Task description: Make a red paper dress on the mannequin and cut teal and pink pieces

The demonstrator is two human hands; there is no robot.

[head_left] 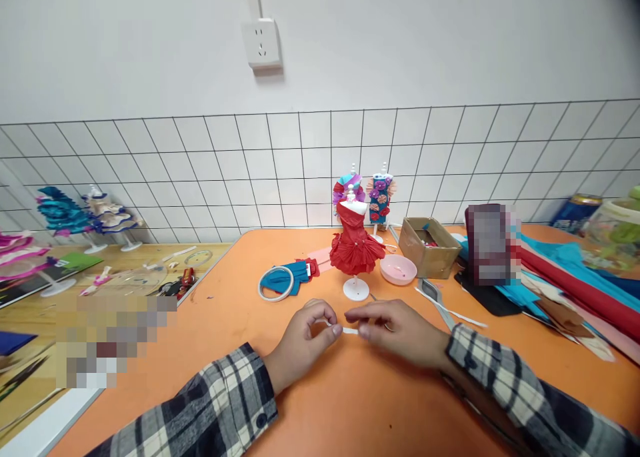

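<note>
My left hand (309, 333) is over the orange table, thumb and fingers pinched on one end of a short white strip (351, 331). Opposite it, my right hand (400, 329) pinches the strip's other end, so it stretches between the two hands. The strip's material is too small to make out. Just behind my hands stands a miniature mannequin in a red ruffled dress (356, 240) on a round white base (356, 289). To the left of it lie a roll of white tape (276, 298) and folded blue crepe paper (300, 277).
A pink dish (399, 269), a cardboard box (430, 247) and scissors (436, 302) are right of the mannequin. Farther right lie a phone (487, 243) and coloured paper rolls (575, 283). More dressed mannequins (381, 200) stand behind. A wooden table (165, 257) adjoins on the left.
</note>
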